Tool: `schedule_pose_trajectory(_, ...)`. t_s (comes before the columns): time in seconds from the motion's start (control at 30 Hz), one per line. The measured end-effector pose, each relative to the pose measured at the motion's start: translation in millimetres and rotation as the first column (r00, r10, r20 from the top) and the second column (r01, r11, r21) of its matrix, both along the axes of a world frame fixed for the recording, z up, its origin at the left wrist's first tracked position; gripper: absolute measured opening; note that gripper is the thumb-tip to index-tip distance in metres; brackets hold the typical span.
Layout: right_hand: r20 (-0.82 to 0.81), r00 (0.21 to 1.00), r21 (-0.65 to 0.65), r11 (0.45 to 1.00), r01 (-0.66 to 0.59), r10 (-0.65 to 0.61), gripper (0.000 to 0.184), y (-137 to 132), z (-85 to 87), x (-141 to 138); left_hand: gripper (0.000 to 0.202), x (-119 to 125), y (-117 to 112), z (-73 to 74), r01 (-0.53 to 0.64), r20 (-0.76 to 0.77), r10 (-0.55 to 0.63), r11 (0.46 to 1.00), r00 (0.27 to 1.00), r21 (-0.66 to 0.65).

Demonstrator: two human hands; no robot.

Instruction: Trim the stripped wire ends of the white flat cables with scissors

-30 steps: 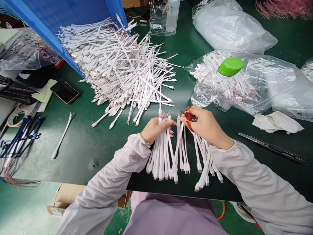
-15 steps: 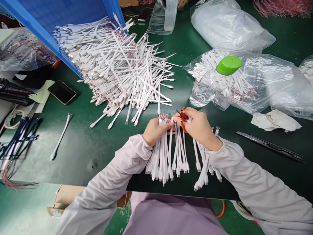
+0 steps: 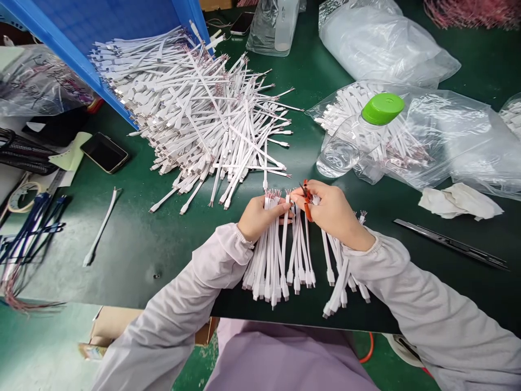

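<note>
My left hand (image 3: 262, 217) is closed around a bunch of short white cables (image 3: 266, 266), their stripped wire ends pointing up past my fingers and their plugs hanging toward the table edge. My right hand (image 3: 328, 209) holds orange-handled snips (image 3: 308, 202) in its palm. Its thumb and forefinger meet the wire end of one cable at the left fingertips. More white cables (image 3: 301, 266) lie beneath, between the two hands. Another small group (image 3: 340, 293) rests below my right wrist, partly covered by the sleeve.
A big heap of white cables (image 3: 195, 119) spills from a blue bin (image 3: 122, 21). To the right stand a green-capped bottle (image 3: 340, 155), bagged cables (image 3: 407, 146), a crumpled tissue (image 3: 459, 201) and a utility knife (image 3: 448, 244). A phone (image 3: 105, 152) and a single cable (image 3: 101, 228) lie left.
My right hand has shifted very slightly to the right, and the snips in it have turned a little more upright. My left hand keeps its hold on the cables.
</note>
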State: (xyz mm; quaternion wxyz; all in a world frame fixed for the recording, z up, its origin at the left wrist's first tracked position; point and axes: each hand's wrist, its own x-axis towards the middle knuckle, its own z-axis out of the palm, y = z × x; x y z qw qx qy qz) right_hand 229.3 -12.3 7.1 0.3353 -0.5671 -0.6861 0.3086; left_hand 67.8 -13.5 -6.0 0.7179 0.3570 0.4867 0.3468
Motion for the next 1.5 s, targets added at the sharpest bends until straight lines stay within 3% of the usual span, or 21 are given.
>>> schedule_pose_trajectory(1.07, 0.006, 0.999, 0.036, 0.998, -0.048, 0.048, 0.016, 0.8, -2.0, 3.7, 0.032, -2.3, -0.9, 0.4, 0.046, 0.071, -0.045, 0.999, 0.996, -0.014)
schedule_pose_trajectory(1.3, -0.02, 0.998, -0.008, 0.999, -0.051, 0.051, 0.023, 0.8, -0.8, 3.1, 0.033, -2.3, -0.3, 0.6, 0.049, 0.074, -0.048, 0.999, 0.996, -0.011)
schedule_pose_trajectory(1.5, -0.025, 0.998, -0.024, 0.998, -0.064, 0.064, 0.017, 0.9, -1.1, 5.1, 0.032, -2.3, -0.8, 0.0, 0.07, 0.072, -0.069, 0.997, 0.995, -0.018)
